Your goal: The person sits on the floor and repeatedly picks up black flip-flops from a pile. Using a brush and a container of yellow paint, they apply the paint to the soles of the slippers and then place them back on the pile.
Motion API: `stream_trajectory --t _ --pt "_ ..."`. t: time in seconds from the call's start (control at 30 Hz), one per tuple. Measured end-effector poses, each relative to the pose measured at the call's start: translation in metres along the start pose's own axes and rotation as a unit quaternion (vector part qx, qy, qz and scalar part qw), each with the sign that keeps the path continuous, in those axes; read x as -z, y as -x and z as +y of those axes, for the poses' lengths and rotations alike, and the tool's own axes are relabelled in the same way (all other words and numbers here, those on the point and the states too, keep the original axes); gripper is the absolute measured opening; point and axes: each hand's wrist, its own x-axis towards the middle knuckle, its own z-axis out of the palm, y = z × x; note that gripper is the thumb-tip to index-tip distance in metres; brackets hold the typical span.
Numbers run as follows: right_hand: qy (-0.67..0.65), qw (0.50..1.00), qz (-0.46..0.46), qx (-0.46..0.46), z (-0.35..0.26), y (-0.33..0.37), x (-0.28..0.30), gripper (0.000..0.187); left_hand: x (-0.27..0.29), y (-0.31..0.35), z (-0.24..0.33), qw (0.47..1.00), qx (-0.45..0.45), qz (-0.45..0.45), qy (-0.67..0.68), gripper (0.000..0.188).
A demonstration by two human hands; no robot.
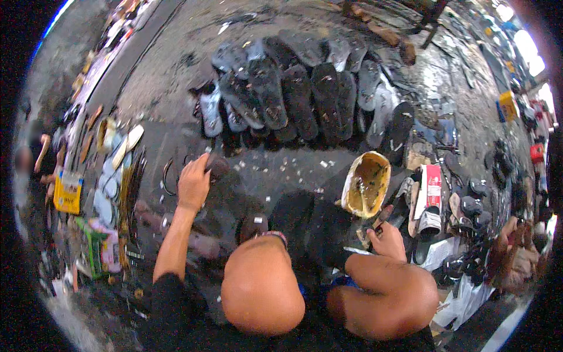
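Tool (385, 215) in right hand (389, 242), pot (352, 185) nearby

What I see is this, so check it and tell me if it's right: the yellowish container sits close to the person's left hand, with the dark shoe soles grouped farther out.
Not quite: the head view shows the yellowish container close to the person's right hand, not the left hand. The dark shoe soles are indeed grouped farther out.

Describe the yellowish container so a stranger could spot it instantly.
Find the large cluster of dark footwear, top centre. Below its right end, beyond the right hand, sits the container. Unlike the red-and-white box to its right, it's open, pale-rimmed and yellow inside.
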Motion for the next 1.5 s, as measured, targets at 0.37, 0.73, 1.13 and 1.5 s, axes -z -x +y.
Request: stream_trajectory --t 0.37,0.73,1.13,1.5 --pt "-0.378 0.925 -0.02 0.016 -0.003 -0.016 0.008 0.03 -0.085 0.086 0.061 0.92 -0.189 -0.26 0.222 0.063" --pt "-0.646 0.758 -0.058 0.068 -0.065 -0.037 0.03 0.032 -0.137 0.032 0.146 0.997 -0.067 -0.003 0.031 0.049" --pt "-0.743 0.664 -0.08 0.023 -0.08 -0.075 0.01 0.032 -0.128 0.042 0.133 0.94 -0.151 -0.174 0.251 0.038" --pt "-0.716 0.698 -0.011 -0.021 -0.06 -0.065 0.027 0.027 -0.116 0.035 0.15 0.976 -0.207 -0.065 0.025 0.039"
